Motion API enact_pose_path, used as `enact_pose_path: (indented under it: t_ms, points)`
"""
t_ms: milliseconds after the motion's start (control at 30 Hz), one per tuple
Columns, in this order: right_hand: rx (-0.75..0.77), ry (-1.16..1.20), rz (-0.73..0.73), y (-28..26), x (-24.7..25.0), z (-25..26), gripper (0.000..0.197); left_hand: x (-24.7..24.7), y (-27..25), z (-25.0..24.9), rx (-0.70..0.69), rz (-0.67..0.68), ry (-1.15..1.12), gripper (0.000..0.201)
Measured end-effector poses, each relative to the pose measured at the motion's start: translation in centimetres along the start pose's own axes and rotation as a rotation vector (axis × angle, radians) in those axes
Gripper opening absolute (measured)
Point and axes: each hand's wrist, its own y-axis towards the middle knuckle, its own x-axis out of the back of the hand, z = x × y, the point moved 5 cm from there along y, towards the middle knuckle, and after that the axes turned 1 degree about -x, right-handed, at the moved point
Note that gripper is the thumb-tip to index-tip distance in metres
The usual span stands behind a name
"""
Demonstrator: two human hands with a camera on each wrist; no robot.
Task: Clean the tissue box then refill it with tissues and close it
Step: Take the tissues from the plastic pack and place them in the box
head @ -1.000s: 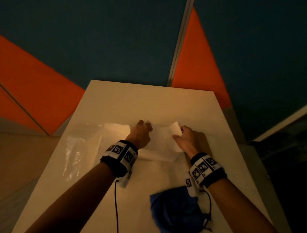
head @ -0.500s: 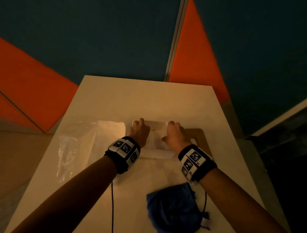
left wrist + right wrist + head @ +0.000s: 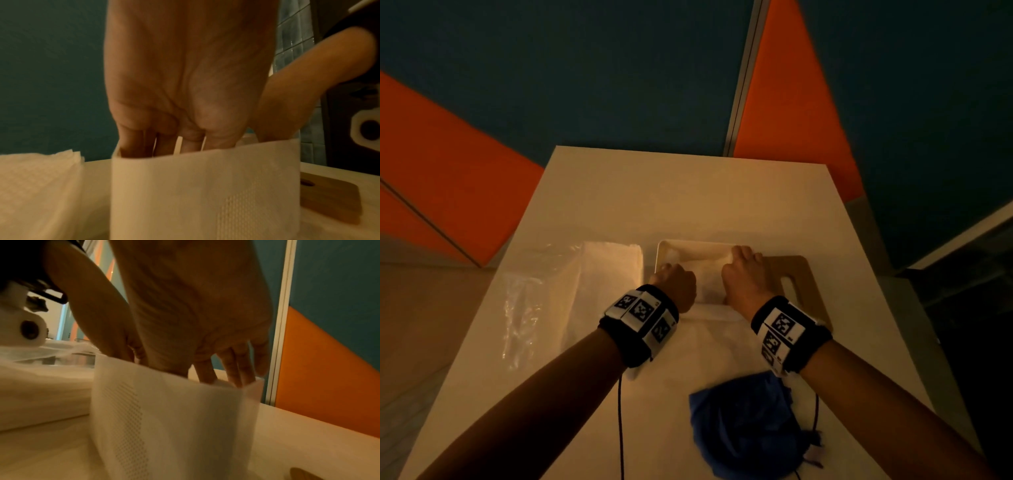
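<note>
A white open-topped tissue box [image 3: 698,243] stands at the middle of the table. White tissues [image 3: 709,274] lie inside it. Both of my hands reach down into the box with straight fingers pressing on the tissues. My left hand [image 3: 674,284] is at the box's left end and my right hand [image 3: 744,277] at its right end. In the left wrist view the fingers [image 3: 148,142] dip behind the box wall [image 3: 205,186], so their tips are hidden. In the right wrist view my right hand's fingers [image 3: 232,369] slide in along the box wall [image 3: 174,418].
A wooden lid [image 3: 799,274] lies flat right of the box. A stack of spare tissues [image 3: 609,267] in an open clear plastic wrapper [image 3: 530,298] lies left of it. A crumpled blue cloth [image 3: 743,428] sits near the front edge. Blue and orange wall panels stand behind the table.
Both hands held a bundle of tissues by its ends over the box, then brought it down. Now they are closer together and pushed down into the box.
</note>
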Motion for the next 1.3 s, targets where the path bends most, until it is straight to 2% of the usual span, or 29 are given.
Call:
enact_pose_path:
  t_ms: [67,167,233,367,533,600,667,733,800,833,867,900,933,1000,1033,1167,1300]
  points:
    - [0.024,-0.015,-0.096,-0.3,0.9,0.1,0.027,-0.1,0.5,0.1,0.012,0.033,0.035,0.035]
    - [0.162,-0.011,-0.228,-0.7,1.9,0.5,0.022,-0.2,1.4,0.2,0.024,0.027,0.060,0.037]
    - [0.233,-0.042,-0.174,-0.4,1.7,0.7,0.025,-0.2,1.6,0.2,0.037,0.024,0.064,0.037]
    - [0.166,-0.132,0.017,0.4,0.5,-0.2,0.028,-0.2,2.3,0.3,0.046,0.076,0.050,0.030]
    - [0.166,-0.187,0.067,1.0,0.1,-0.2,0.027,-0.4,2.2,0.0,-0.003,0.101,0.119,0.027]
    - [0.166,-0.186,0.098,1.1,0.1,-0.3,0.026,0.0,1.7,0.1,-0.029,0.095,0.056,0.028]
    - [0.176,-0.163,0.112,1.1,0.2,-0.4,0.024,1.4,0.3,0.6,-0.042,-0.010,-0.243,0.030]
    - [0.187,-0.088,0.082,1.2,0.9,-0.4,0.024,3.8,-2.7,2.2,-0.030,-0.296,-0.514,0.024]
    - [0.220,0.035,0.019,1.3,2.6,0.5,0.022,4.7,-6.8,5.3,0.085,-0.649,-0.638,0.018]
    - [0.250,0.091,-0.009,1.3,3.8,1.3,0.021,4.1,-8.8,7.2,0.192,-0.747,-0.653,0.017]
    - [0.290,0.136,-0.037,1.3,5.0,2.4,0.020,2.9,-10.7,9.1,0.317,-0.762,-0.666,0.020]
    - [0.337,0.169,-0.060,1.4,6.3,3.7,0.021,1.2,-12.0,10.9,0.445,-0.690,-0.681,0.026]
    - [0.386,0.197,-0.076,1.5,7.5,5.1,0.022,-0.7,-13.0,12.2,0.551,-0.560,-0.689,0.035]
    - [0.481,0.249,-0.069,1.7,9.1,8.3,0.022,-4.0,-14.3,13.5,0.659,-0.292,-0.672,0.048]
    - [0.531,0.254,-0.051,1.9,9.5,10.0,0.022,-5.0,-14.7,13.5,0.675,-0.235,-0.673,0.051]
    - [0.677,0.183,0.012,2.6,9.0,15.6,0.027,-6.1,-15.5,12.5,0.700,-0.226,-0.654,0.044]
    - [0.757,0.121,0.011,2.8,7.9,18.4,0.033,-6.5,-15.7,11.6,0.725,-0.254,-0.627,0.037]
